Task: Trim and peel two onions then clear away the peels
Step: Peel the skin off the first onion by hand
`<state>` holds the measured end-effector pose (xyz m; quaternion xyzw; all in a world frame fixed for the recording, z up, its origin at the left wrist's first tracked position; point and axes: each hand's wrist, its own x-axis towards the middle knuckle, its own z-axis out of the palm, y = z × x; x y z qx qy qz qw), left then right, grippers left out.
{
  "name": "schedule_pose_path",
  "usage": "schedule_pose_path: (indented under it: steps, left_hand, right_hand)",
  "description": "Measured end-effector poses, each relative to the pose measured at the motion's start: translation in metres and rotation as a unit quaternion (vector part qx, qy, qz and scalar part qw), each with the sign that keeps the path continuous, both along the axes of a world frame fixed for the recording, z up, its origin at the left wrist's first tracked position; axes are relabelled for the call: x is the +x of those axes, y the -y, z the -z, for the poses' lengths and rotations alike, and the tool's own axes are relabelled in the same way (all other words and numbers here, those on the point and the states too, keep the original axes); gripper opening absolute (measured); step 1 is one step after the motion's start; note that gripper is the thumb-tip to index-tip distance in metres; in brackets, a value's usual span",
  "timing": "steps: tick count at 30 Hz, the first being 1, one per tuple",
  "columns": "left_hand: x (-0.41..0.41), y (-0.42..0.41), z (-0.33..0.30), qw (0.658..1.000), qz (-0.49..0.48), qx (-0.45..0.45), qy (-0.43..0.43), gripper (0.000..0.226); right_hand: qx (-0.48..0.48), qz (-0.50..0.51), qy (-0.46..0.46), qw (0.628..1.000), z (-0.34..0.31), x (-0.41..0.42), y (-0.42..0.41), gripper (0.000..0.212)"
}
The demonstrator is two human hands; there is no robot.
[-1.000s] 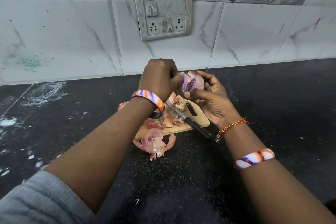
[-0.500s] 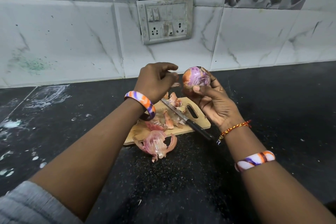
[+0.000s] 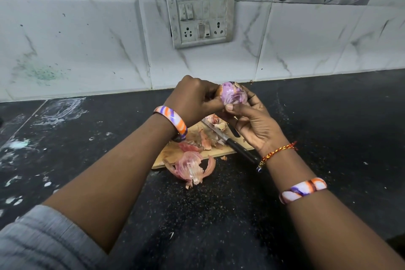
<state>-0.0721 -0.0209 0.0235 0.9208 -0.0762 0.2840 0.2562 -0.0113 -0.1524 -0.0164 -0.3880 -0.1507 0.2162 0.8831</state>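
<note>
A purple onion (image 3: 232, 94), partly peeled, is held above the far end of a small wooden cutting board (image 3: 219, 151). My right hand (image 3: 256, 125) cups it from below with the thumb on its front. My left hand (image 3: 192, 101) meets the onion from the left, fingers curled against its skin. A black-handled knife (image 3: 228, 140) lies diagonally on the board. Loose pink peels (image 3: 190, 166) sit on the board and spill over its near edge onto the counter. A second onion is not visible.
The black stone counter (image 3: 328, 138) spreads around the board, with white smears at the left (image 3: 19, 144). A tiled wall with a switch-and-socket plate (image 3: 200, 18) stands right behind the board.
My left hand drew away from the onion half a second ago and has now returned to its left side. The right hand kept holding the onion, turning it slightly.
</note>
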Motion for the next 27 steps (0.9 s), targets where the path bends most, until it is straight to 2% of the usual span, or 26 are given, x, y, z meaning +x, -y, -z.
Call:
schedule_pose_path:
  steps: [3, 6, 10, 13, 14, 18, 22, 27]
  left_hand:
    - [0.004, 0.001, 0.004, 0.999, -0.028, 0.024, 0.011, 0.031]
    - [0.004, 0.006, 0.008, 0.998, -0.064, 0.0, 0.023, 0.028]
    - [0.004, 0.005, 0.007, 0.987, -0.089, -0.125, 0.055, 0.023]
    - [0.007, 0.002, 0.007, 0.963, -0.046, -0.267, 0.002, 0.018]
    - [0.006, 0.002, 0.008, 0.958, -0.029, -0.285, -0.005, 0.017]
    - [0.004, 0.002, 0.008, 0.977, -0.038, -0.208, 0.03, 0.022]
    - [0.004, 0.0, 0.008, 0.979, -0.053, -0.188, 0.061, 0.01]
    - [0.009, 0.007, 0.012, 0.977, -0.1, -0.169, 0.08, 0.008]
  right_hand:
    - [-0.005, 0.013, -0.014, 1.0, 0.002, 0.0, -0.002, 0.045]
    - [-0.002, 0.016, -0.027, 0.999, 0.004, 0.001, -0.003, 0.046]
    - [0.01, 0.006, -0.033, 0.999, 0.004, 0.001, -0.004, 0.045]
    - [0.015, 0.014, -0.037, 0.999, 0.002, 0.003, -0.003, 0.044]
    - [0.015, 0.014, -0.035, 0.999, 0.001, 0.004, -0.003, 0.044]
    - [0.024, 0.0, -0.029, 0.999, -0.002, 0.004, -0.002, 0.048]
    - [0.02, 0.005, -0.035, 0.999, -0.001, 0.004, -0.003, 0.044]
    - [0.001, 0.002, -0.035, 0.999, 0.0, 0.003, -0.005, 0.039]
